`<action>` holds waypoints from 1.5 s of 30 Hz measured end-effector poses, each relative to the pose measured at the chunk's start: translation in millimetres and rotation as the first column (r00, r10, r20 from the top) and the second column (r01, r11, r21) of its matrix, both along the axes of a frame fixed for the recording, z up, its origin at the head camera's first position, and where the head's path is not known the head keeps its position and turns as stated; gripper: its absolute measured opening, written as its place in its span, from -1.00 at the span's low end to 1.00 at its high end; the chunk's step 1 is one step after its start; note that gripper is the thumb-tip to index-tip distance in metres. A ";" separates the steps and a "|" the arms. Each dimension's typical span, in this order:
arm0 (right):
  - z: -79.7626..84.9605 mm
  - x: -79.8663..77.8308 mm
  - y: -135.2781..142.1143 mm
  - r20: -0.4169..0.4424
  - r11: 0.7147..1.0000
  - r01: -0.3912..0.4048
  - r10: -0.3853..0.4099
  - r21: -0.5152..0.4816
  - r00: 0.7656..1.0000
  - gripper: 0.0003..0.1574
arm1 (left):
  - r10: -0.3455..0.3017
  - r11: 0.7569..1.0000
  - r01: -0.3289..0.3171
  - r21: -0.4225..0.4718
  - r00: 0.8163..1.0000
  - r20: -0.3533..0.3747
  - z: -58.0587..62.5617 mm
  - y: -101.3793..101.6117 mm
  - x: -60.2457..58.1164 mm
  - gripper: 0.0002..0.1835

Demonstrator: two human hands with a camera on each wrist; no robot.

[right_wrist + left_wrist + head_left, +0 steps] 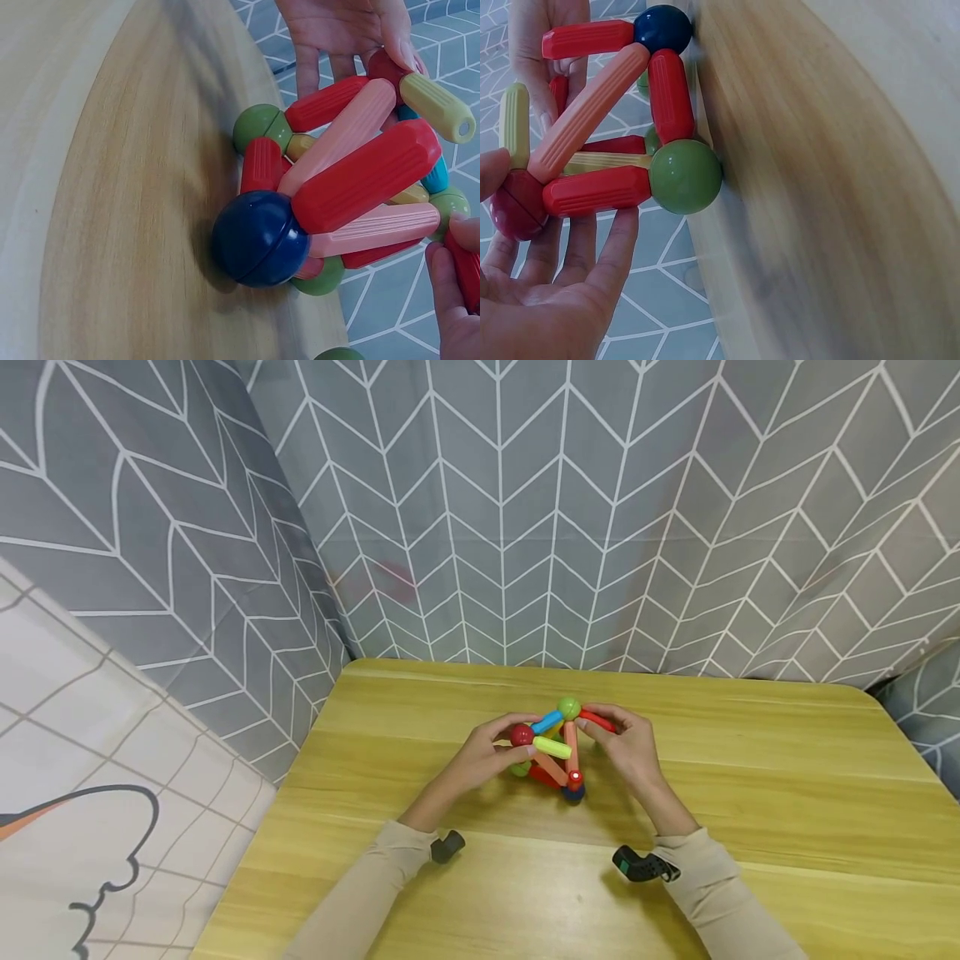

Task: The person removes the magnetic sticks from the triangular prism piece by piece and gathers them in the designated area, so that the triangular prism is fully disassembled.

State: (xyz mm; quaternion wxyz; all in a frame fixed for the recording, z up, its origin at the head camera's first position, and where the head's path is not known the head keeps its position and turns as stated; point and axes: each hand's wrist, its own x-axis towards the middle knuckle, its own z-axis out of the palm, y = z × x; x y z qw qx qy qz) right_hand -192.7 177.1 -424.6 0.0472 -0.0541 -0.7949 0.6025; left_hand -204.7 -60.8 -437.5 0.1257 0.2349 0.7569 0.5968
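Note:
A toy frame of colored rods and balls stands low at the table's middle. My left hand (480, 753) holds its red ball (522, 735), thumb on one side and fingers beneath in the left wrist view. From that ball a pale yellow rod (439, 107) sticks out with its far end free. My right hand (628, 750) pinches a red rod (598, 721) beside the lime-green ball (569, 707) on top. A blue rod (548, 722) spans the red and lime balls. Nearest me, the dark blue ball (260, 238) carries another red rod (367, 176), angled upward.
The wooden table (787, 793) runs back to a grey patterned curtain (525, 527). Part of another green ball (340, 355) shows at the lower edge of the right wrist view. Black devices (447, 847) sit at both wrists.

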 end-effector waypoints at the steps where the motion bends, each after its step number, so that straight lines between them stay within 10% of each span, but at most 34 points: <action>1: 0.2 -0.2 0.4 -0.001 1.000 -0.004 0.004 0.001 1.000 -0.54 | -0.001 1.000 0.001 0.000 1.000 -0.001 -0.1 0.2 -0.2 -0.52; 45: -5.3 -4.4 1.9 -0.165 0.998 -0.005 0.016 0.065 0.986 -0.65 | 0.017 1.000 -0.017 -0.012 1.000 0.016 0.8 0.8 0.4 -0.52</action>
